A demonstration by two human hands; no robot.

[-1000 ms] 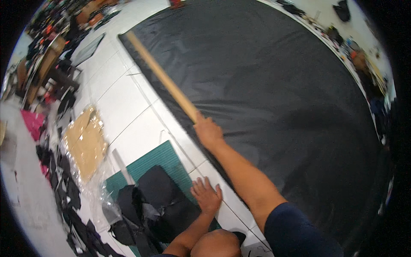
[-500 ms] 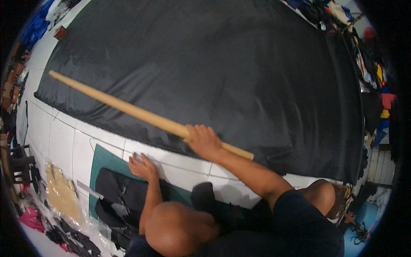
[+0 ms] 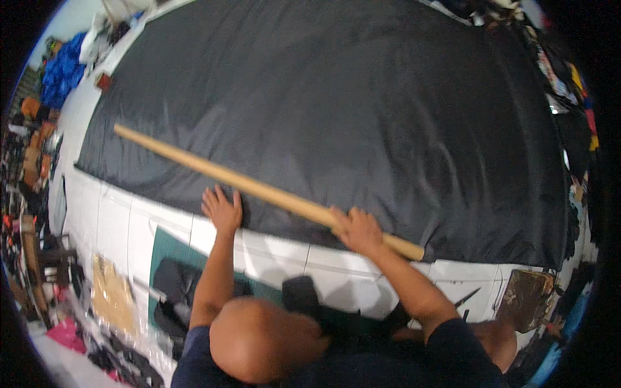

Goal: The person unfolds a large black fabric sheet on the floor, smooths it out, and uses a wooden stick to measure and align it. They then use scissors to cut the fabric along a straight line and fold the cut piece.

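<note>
Clear-wrapped tan package (image 3: 111,292), green mat (image 3: 173,241) under black pieces (image 3: 176,277), left hand (image 3: 222,210) palm-down with fingers spread on black cloth (image 3: 310,97) near its edge, long tan pole (image 3: 265,190) slanting across that cloth, right hand (image 3: 362,231) curled around the pole near its right end

This looks like a cloth workshop, worked at floor level. A huge black cloth (image 3: 323,116) covers most of the white tiles (image 3: 275,252), with a long tan pole (image 3: 252,187) lying across it. Just beside its near edge is a green mat (image 3: 167,242), the kind used for cutting, bearing dark fabric (image 3: 171,278). Dark scraps (image 3: 129,365) litter the floor near a tan pack (image 3: 111,291) in clear plastic. Blurred heaps (image 3: 32,155) and a blue bundle (image 3: 63,76) crowd the edges.
</note>
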